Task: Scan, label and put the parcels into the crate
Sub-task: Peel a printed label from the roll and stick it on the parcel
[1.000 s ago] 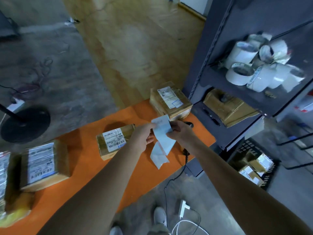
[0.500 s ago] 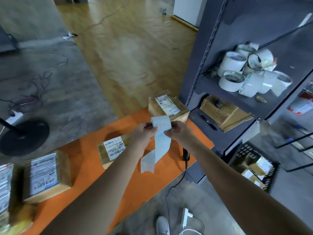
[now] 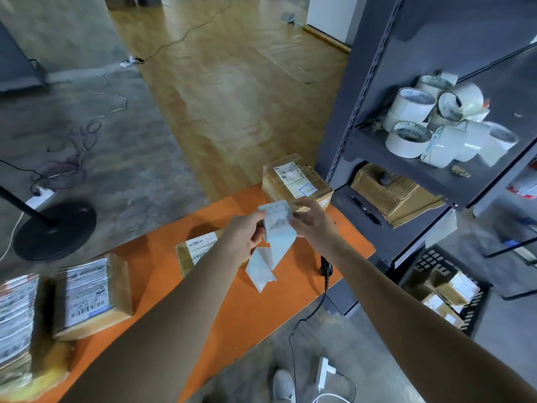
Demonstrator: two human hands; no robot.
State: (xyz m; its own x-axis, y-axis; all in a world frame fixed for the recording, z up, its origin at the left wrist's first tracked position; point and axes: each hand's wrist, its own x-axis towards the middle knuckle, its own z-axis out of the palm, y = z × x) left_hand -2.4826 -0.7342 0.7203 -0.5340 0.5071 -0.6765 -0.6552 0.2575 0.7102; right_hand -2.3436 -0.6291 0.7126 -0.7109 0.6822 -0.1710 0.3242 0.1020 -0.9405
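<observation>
Both my hands are up over the orange table [image 3: 232,312], in the same spot as half a second ago, with the label strip [image 3: 278,237] between them. My left hand [image 3: 247,234] pinches the strip's left edge, thumb against curled fingers, as before. My right hand [image 3: 313,226] has changed. It was bunched tight on the top corner, and now the fingers are fanned out, with only the thumb and fingertips nipping the right edge. The strip's top is curling over where it was flat. The loose tail, which hung almost straight, now kinks and folds down to the lower left.

The far parcel [image 3: 296,181] sits just beyond my hands at the table's end, its label facing up. The near parcel [image 3: 196,250] lies partly under my left forearm. The scanner [image 3: 325,267] hangs at the table edge under my right wrist. The crate [image 3: 479,309] is on the floor to my right, with parcels in it, below the shelf [image 3: 406,167] of tape rolls [image 3: 436,126].
</observation>
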